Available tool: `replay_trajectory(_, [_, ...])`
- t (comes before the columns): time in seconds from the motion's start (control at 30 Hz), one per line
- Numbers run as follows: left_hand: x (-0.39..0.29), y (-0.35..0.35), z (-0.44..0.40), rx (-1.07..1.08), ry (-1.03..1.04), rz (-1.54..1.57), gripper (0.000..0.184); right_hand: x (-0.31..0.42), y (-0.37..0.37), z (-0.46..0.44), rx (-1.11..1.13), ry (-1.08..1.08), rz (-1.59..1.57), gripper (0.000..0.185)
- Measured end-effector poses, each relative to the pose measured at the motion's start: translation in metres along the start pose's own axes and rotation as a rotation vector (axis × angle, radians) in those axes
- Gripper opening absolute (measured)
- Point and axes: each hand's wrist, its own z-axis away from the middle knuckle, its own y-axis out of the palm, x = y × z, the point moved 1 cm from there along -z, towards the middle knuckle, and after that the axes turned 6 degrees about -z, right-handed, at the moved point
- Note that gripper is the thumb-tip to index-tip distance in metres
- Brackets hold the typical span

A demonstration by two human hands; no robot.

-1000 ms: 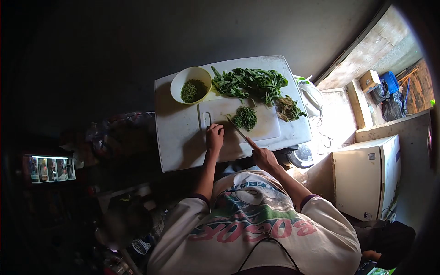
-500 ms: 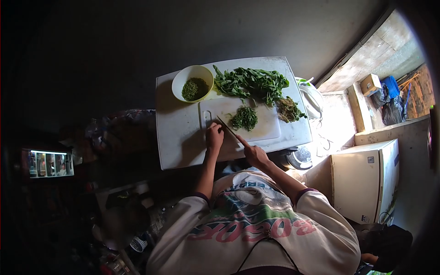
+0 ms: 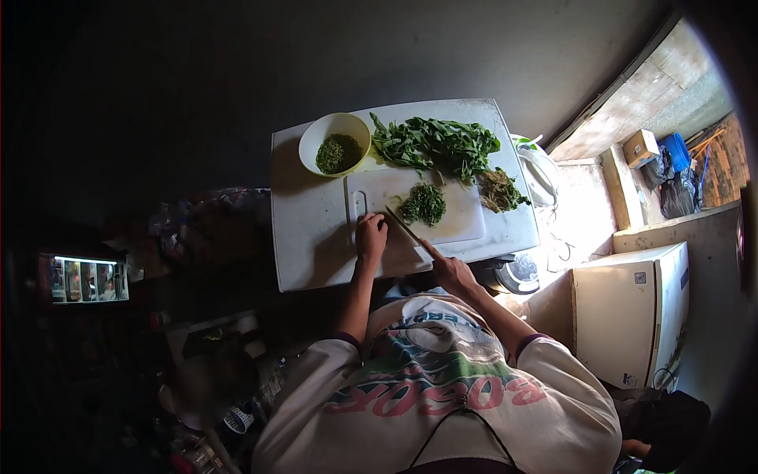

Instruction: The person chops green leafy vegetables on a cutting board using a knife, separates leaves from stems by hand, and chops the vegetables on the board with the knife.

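My right hand [image 3: 454, 274] is wrapped round the wooden handle of a knife [image 3: 408, 228], its blade pointing up and left over the white cutting board [image 3: 466, 217]. My left hand [image 3: 371, 235] rests with curled fingers at the board's left edge, near the handle slot; whether anything is in it is hidden. Chopped greens [image 3: 423, 205] lie heaped on the board, right of the blade tip. Behind the board are a pale yellow bowl [image 3: 360, 136] with finely chopped greens and a pile of leafy greens [image 3: 438, 144]. Wilted trimmings [image 3: 502, 190] lie to the right.
The white table [image 3: 304, 229] stands against a dark wall. A round dark-topped appliance [image 3: 517, 272] is close to its front right edge. Further right are a white fridge [image 3: 620, 316], a cardboard box [image 3: 640, 148] and black bags [image 3: 680, 193]. A lit screen or cabinet [image 3: 89, 280] shows at far left.
The knife and my right hand moved left, then slightly back right. My left hand has stayed at the board's left edge. The whole view has shifted slightly.
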Motion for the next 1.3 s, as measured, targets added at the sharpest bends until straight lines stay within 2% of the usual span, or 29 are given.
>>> replay_trajectory(0.1, [-0.006, -0.004, -0.002, 0.04, -0.008, 0.02, 0.017, -0.004, -0.004, 0.011, -0.02, 0.076, -0.043, 0.075])
replay_trajectory(0.2, [-0.005, -0.001, -0.003, 0.082, -0.025, 0.055, 0.017, -0.003, -0.01, 0.013, -0.041, 0.058, -0.075, 0.074])
replay_trajectory(0.37, [-0.004, 0.0, -0.005, 0.089, -0.006, -0.136, 0.019, 0.017, -0.025, 0.018, 0.012, 0.007, -0.027, 0.074])
replay_trajectory(0.5, [-0.001, 0.001, -0.004, 0.078, -0.011, -0.112, 0.021, 0.021, -0.022, 0.016, 0.047, 0.022, -0.004, 0.075])
replay_trajectory(0.7, [-0.007, -0.002, -0.003, 0.016, -0.046, 0.03, 0.019, -0.002, 0.023, -0.025, -0.059, -0.045, -0.077, 0.075])
replay_trajectory(0.8, [-0.01, -0.006, -0.002, 0.043, 0.027, -0.022, 0.018, 0.006, 0.019, -0.048, -0.108, -0.109, -0.074, 0.076])
replay_trajectory(1.1, [-0.003, 0.002, 0.003, -0.016, 0.024, -0.015, 0.014, -0.002, 0.01, -0.03, -0.045, -0.059, -0.021, 0.076])
replay_trajectory(1.17, [0.003, 0.008, 0.001, -0.034, -0.046, 0.088, 0.015, -0.005, 0.003, -0.016, -0.007, -0.031, -0.054, 0.076])
replay_trajectory(1.3, [-0.002, 0.0, -0.005, 0.036, -0.101, 0.049, 0.015, -0.005, -0.007, -0.001, 0.008, 0.038, -0.031, 0.074])
